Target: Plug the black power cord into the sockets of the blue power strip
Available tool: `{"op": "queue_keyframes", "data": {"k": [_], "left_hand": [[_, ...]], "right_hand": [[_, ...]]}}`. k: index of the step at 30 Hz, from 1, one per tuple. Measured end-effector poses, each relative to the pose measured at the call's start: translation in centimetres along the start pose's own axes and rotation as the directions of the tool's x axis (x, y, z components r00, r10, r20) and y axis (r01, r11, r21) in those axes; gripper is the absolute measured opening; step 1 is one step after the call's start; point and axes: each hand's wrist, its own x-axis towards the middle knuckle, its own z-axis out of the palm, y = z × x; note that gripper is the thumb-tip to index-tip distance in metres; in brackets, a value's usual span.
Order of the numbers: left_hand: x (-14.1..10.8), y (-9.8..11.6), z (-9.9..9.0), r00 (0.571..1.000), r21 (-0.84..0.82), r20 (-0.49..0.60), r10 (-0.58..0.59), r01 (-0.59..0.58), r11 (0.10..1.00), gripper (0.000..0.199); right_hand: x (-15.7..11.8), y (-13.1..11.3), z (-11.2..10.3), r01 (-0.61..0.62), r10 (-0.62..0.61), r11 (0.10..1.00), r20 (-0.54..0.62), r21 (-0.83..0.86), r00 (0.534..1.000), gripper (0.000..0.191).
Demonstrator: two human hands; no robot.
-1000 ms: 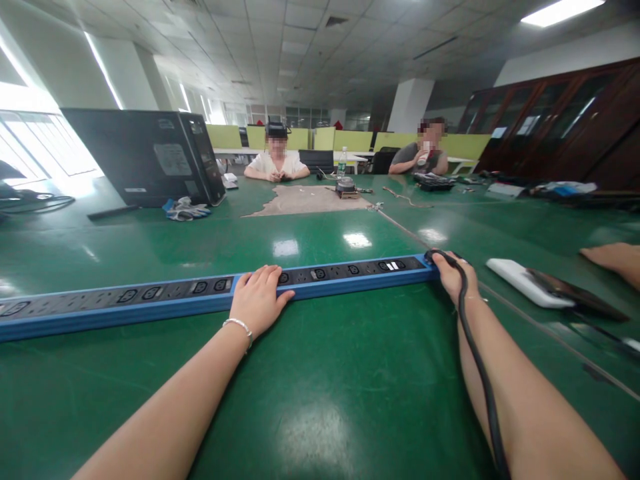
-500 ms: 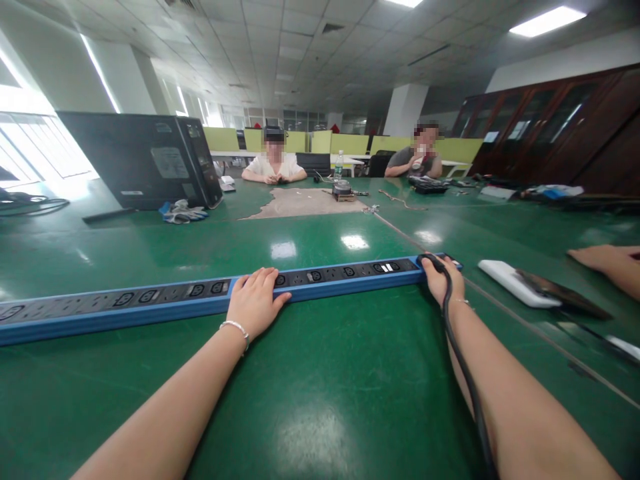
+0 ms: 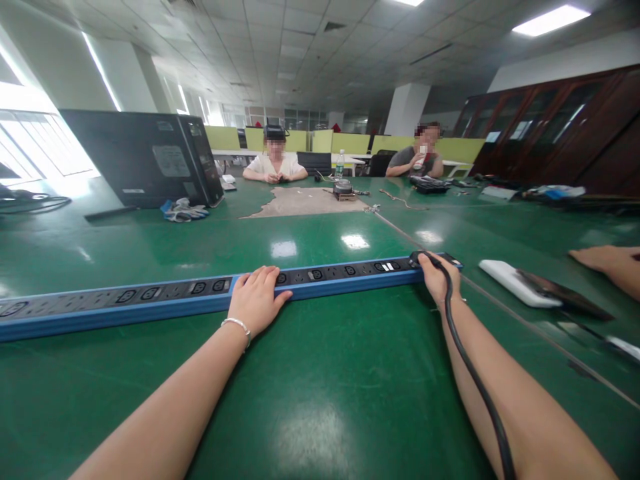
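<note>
A long blue power strip (image 3: pixel 320 291) with a black face and rows of sockets lies across the green table. My left hand (image 3: pixel 257 293) grips it near its middle, fingers over the top and thumb along the front side. At the strip's right end, my right hand (image 3: pixel 436 275) holds a black plug (image 3: pixel 416 257) between thumb and fingers. The plug sits over the strip's face near the right-hand sockets; whether it is inserted I cannot tell. Its black cable (image 3: pixel 457 337) runs down over my right forearm.
A black computer case (image 3: pixel 150 160) and gloves (image 3: pixel 184 210) are at the far left. A white box-like object (image 3: pixel 517 283) and another person's hand (image 3: pixel 603 259) are at the right. Two people sit across the table, near a bottle (image 3: pixel 340 165).
My right hand has shifted slightly left with the plug, and the cable has bowed to the right. My left hand and the power strip look almost unmoved.
</note>
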Motion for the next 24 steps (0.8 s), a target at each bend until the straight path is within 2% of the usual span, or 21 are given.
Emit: {"op": "queue_keyframes", "data": {"k": [5,12,17,24], "left_hand": [[0.0,0.0,0.0,1.0,-0.001,-0.005,0.003,-0.003,1.0,0.05],[0.0,0.1,0.0,1.0,-0.02,0.005,-0.015,0.015,1.0,0.05],[0.0,0.1,0.0,1.0,-0.014,0.0,-0.007,0.007,1.0,0.049],[0.0,0.1,0.0,1.0,-0.017,0.009,-0.011,0.012,1.0,0.05]], "right_hand": [[0.0,-0.8,0.0,-0.047,0.048,0.996,0.005,-0.077,0.999,0.043],[-0.2,-2.7,-0.1,-0.031,0.031,0.983,-0.005,-0.184,1.0,0.037],[-0.3,-2.7,-0.4,-0.107,0.109,0.978,0.002,-0.177,0.994,0.041],[-0.5,-2.5,0.0,-0.064,0.064,0.981,-0.002,-0.185,0.998,0.039]]}}
